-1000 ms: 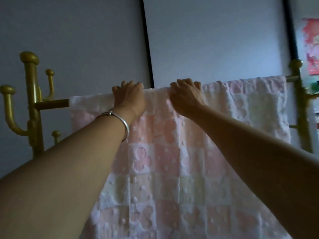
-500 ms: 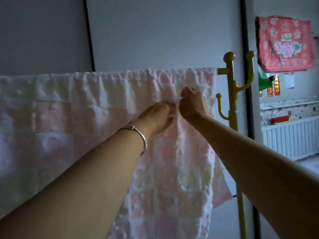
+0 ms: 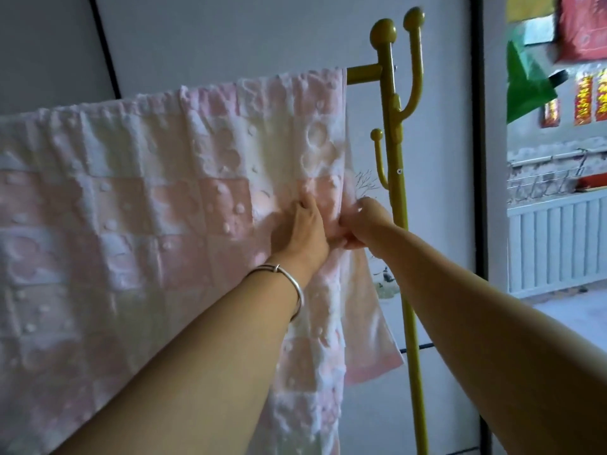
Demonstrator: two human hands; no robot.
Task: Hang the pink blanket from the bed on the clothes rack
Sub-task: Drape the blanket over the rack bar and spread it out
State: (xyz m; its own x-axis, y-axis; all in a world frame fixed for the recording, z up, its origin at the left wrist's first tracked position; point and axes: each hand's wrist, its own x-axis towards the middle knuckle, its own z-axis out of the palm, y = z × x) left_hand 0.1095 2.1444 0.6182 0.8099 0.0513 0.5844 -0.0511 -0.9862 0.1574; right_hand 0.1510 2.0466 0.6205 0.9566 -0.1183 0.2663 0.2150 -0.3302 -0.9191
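Observation:
The pink blanket (image 3: 157, 205), a quilted patchwork of pink and cream squares, hangs draped over the top bar of the gold clothes rack (image 3: 394, 178). Its right edge ends just short of the rack's upright post. My left hand (image 3: 303, 229), with a silver bangle on the wrist, presses flat against the blanket's front near that right edge. My right hand (image 3: 364, 221) pinches the blanket's right edge beside the post, fingers closed on the fabric. The bar itself is hidden under the blanket except for a short stub at the right.
A grey wall with dark vertical strips stands behind the rack. To the right, an opening shows a white radiator (image 3: 555, 244), a green sheet (image 3: 525, 87) and red hangings (image 3: 584, 24). The rack's hooks (image 3: 412, 60) stick up and out beside my right hand.
Both hands have slid from the top of the bar down and rightward along the blanket to its right edge. My view has swung right, bringing the rack's right post close.

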